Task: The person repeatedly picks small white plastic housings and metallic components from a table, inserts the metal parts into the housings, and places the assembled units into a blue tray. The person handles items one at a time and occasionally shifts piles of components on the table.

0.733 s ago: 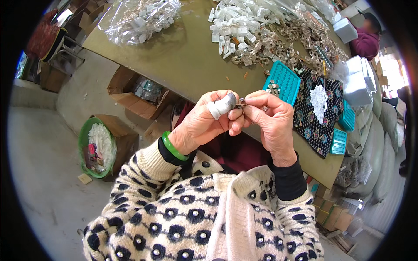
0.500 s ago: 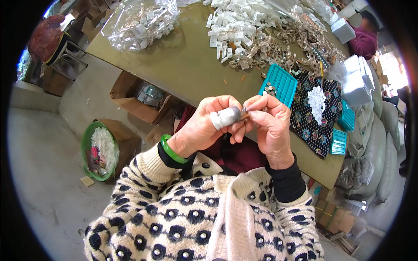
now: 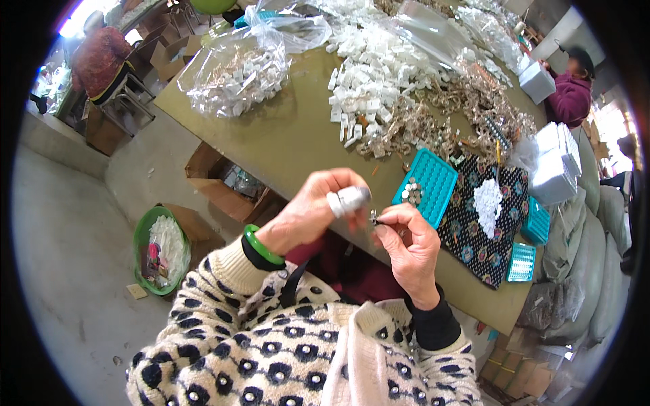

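My right hand point(image 3: 414, 254) pinches a small shiny metal piece point(image 3: 374, 217) between thumb and forefinger; its exact kind is too small to make out. Just left of it is my left hand point(image 3: 308, 210), its fingers curled and smeared by motion, so whether they hold anything is unclear. White tape point(image 3: 349, 201) wraps one finger of that hand, and a green bangle point(image 3: 263, 245) circles the wrist. Beyond my right hand lies a teal tray point(image 3: 433, 177) with rows of small hollows. Several small round silvery pieces point(image 3: 411, 192) rest on its near left part.
A heap of white tags point(image 3: 369, 88) and clear strands point(image 3: 406, 128) covers the far table. Dark patterned cloth point(image 3: 474, 247) bears small white pieces point(image 3: 487, 206). Clear bags point(image 3: 237, 81) lie far left; a cardboard box point(image 3: 223, 186) and green basket point(image 3: 140, 247) stand below. A co-worker point(image 3: 570, 95) sits far right.
My hands have come apart, the left one moving quickly. The small metal piece stays in my right fingers. The whole view has shifted, so the table appears lower.
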A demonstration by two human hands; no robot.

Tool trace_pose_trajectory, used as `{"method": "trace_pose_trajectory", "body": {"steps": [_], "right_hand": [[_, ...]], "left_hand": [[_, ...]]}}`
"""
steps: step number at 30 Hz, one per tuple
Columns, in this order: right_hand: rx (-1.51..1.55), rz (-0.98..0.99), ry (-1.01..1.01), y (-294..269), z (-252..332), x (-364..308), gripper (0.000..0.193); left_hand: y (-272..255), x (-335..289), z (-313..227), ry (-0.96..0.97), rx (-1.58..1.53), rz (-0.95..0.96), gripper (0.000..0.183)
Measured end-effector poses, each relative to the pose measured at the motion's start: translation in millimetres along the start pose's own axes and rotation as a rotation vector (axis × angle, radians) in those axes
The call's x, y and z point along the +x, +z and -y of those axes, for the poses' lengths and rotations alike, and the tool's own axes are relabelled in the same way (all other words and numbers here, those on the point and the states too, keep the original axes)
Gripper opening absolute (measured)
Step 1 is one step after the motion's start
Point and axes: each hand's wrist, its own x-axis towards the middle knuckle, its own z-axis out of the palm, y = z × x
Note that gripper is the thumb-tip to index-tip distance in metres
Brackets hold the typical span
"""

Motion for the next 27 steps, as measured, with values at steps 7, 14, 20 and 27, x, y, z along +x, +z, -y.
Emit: {"method": "trace_pose_trajectory", "body": {"steps": [7, 14, 20, 27], "right_hand": [[0.333, -0.041, 0.319, -14.2, -12.0, -2.4, 0.007], [0.288, 0.068, 0.341, -24.9, -22.0, -3.9, 0.006], [0.062, 0.033, 0.115, -24.8, -21.4, 8.3, 0.008], [-0.205, -0.03, -0.279, -15.1, -15.7, 32.8, 0.012]], "left_hand": [[-66.1, 101.7, -8.3, 0.428, 1.286, -0.526, 0.018], [-70.9, 87.3, -3.6, 0.435, 1.341, -0.481, 0.021], [-53.3, 58.3, -30.6, 0.639, 1.363, -0.408, 0.028], [1.1, 36.2, -25.6, 0.707, 1.15, 0.033, 0.033]]}}
